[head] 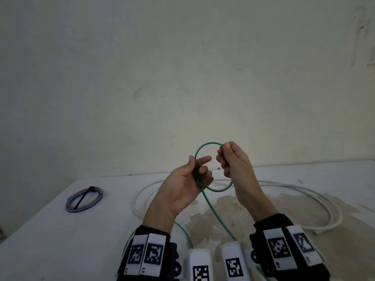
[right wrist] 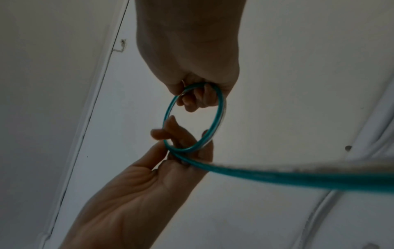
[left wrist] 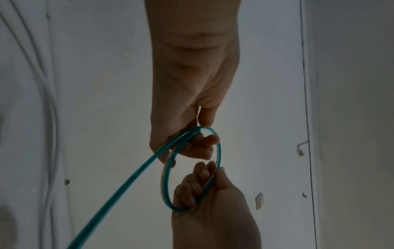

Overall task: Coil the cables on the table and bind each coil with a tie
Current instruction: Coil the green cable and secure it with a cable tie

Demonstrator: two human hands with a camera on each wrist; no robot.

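Green cable: light, springy. Left hand pinches the loop crossing at 8 o'clock, right hand grips 2 o'clock. Hold the crossing.

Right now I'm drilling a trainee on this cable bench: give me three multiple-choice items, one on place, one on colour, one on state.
1. Where is the tied coil?
A. table's left side
B. in the right hand
C. on the white cable

2. What colour is the held cable?
A. red
B. green
C. black

3. The white cable is:
A. tied
B. loose
C. held

Key: A, the tied coil lies on the table, left of both hands; B, left hand and right hand hold the green cable; C is wrong, B: the white cable sprawls unbound.
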